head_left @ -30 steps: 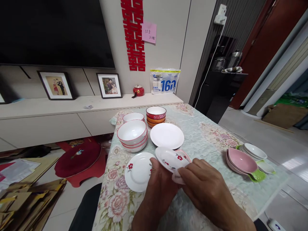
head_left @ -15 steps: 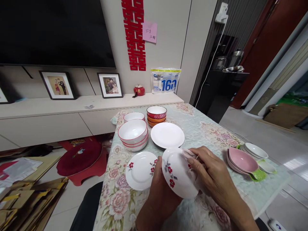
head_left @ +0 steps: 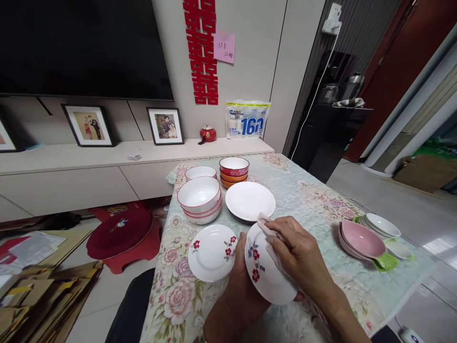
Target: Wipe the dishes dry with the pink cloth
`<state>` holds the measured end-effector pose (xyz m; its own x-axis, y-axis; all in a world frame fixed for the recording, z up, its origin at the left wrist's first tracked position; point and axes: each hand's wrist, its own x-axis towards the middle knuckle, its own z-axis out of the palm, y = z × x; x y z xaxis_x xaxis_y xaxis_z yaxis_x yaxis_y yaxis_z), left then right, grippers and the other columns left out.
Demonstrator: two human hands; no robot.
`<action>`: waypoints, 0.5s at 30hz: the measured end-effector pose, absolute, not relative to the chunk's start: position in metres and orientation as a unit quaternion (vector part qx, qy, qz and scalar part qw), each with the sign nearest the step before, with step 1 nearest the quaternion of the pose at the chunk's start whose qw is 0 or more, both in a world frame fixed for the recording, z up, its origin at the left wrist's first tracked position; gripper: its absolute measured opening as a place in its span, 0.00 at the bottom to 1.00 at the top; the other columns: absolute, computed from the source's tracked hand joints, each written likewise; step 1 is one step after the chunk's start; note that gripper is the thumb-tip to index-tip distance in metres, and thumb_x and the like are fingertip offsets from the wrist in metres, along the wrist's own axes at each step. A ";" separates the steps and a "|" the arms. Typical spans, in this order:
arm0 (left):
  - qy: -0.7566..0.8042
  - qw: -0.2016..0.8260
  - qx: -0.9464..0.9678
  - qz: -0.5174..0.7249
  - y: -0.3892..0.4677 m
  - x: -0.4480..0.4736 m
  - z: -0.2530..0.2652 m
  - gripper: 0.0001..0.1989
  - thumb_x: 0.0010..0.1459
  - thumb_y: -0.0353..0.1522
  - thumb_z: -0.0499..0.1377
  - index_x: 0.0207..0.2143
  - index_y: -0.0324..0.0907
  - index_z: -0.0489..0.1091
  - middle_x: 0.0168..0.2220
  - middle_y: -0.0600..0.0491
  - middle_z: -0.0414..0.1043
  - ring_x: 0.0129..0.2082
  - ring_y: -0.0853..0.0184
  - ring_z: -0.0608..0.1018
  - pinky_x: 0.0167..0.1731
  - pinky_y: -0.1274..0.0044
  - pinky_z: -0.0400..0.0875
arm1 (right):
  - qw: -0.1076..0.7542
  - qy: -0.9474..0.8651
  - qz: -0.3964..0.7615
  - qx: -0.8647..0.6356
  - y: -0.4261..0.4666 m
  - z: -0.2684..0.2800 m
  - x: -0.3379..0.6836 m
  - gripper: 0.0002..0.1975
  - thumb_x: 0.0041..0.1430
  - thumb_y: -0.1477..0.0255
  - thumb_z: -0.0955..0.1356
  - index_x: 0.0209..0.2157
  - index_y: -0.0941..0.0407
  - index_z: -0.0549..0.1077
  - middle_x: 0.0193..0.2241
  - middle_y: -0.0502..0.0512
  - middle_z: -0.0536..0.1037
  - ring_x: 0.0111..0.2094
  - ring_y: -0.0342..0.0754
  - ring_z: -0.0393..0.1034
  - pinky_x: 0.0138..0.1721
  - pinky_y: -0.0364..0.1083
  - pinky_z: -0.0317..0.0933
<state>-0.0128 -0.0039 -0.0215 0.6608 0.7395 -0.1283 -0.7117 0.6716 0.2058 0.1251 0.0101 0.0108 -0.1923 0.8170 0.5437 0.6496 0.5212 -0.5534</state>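
My left hand (head_left: 238,290) is closed around the left and under side of a white plate (head_left: 273,283) with red flowers, tilted up above the table. A pale pinkish cloth (head_left: 264,221) is pinched in my right hand (head_left: 298,247) and pressed against the plate's upper right face. Just left of my hands lies another flowered white plate (head_left: 210,255), flat on the floral tablecloth (head_left: 174,305). Beyond it stand white bowls with red rims (head_left: 200,195). Plain white plates (head_left: 250,200) are stacked right behind the held plate.
Orange and red bowls (head_left: 233,166) stand stacked at the back. Over on the right sit pink leaf-shaped bowls (head_left: 362,238) and small white dishes (head_left: 382,223). A red stool (head_left: 119,238) and flattened cardboard (head_left: 43,300) are on the floor at left.
My right hand with the cloth has shifted left and up across the plate's face to its upper edge. The plate has turned slightly and dropped a little in my left hand.
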 end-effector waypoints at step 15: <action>0.122 0.906 0.050 0.402 -0.008 -0.008 -0.010 0.18 0.57 0.47 0.60 0.34 0.41 0.77 0.32 0.50 0.81 0.41 0.57 0.80 0.46 0.68 0.70 | 0.414 -0.801 0.077 -0.425 0.005 0.015 0.109 0.08 0.68 0.74 0.63 0.38 0.54 0.75 0.34 0.55 0.75 0.38 0.48 0.70 0.39 0.47 0.64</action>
<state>-0.0080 -0.0075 -0.0102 0.6474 0.7404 -0.1809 -0.7158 0.6721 0.1893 0.1093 0.0046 0.0151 -0.2956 0.7455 0.5974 0.6177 0.6262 -0.4757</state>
